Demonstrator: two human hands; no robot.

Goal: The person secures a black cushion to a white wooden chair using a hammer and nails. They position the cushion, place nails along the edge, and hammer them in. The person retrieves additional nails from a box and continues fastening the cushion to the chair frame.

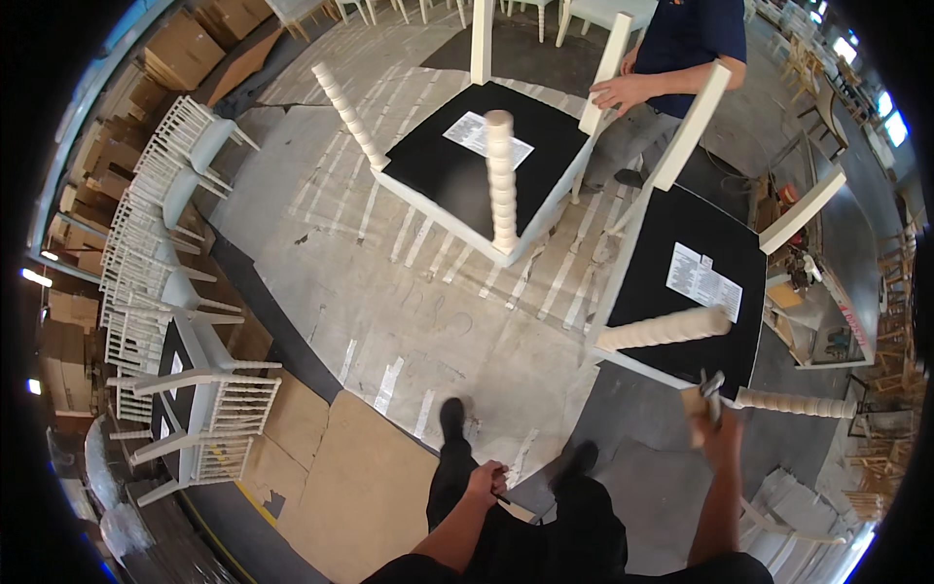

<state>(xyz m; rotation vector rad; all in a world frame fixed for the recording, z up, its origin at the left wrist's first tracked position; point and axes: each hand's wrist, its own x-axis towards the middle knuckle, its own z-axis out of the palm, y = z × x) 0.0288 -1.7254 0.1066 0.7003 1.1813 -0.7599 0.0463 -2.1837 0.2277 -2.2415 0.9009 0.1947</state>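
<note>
My right hand (722, 433) is closed around a silver metal hand tool (712, 385), blurred by motion so its exact kind is unclear. A tan, flat-looking piece (694, 409) shows beside it. They are at the near edge of an upturned chair (642, 243) with a black underside, a white label (704, 282) and cream legs, two of them spiral-turned. My left hand (489, 480) is closed low in front of my legs; a small dark bit shows at its fingers, too little to name. Farther left stands a second upturned chair (418, 165) with a similar label (486, 139).
A co-worker's hand (623, 91) rests by a leg of the farther chair. Chairs with spindle backs (146, 253) line the left side, near stacked cardboard boxes (183, 54). Cardboard sheets (360, 467) cover part of the floor. A metal-framed table (846, 282) stands at right.
</note>
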